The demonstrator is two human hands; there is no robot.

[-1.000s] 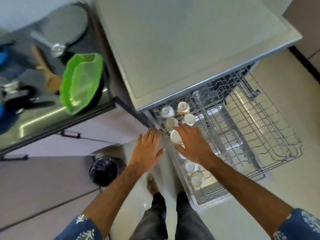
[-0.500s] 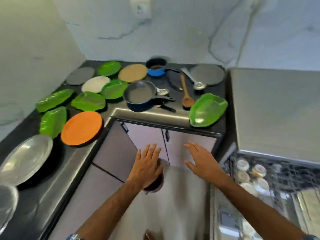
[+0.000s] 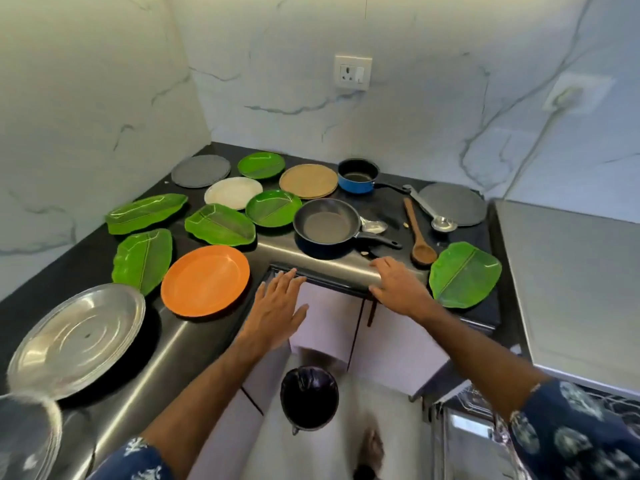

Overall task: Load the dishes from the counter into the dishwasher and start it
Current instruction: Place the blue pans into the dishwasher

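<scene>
Probably light and stiff, the leaf-shaped green plastic plate [image 3: 464, 274] wants a rim grip from the empty, flat-fingered right hand [image 3: 398, 289].

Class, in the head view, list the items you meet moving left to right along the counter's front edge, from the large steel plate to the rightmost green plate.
Large round steel plate → round orange plate → dark frying pan → wooden spoon → green leaf-shaped plate.
</scene>
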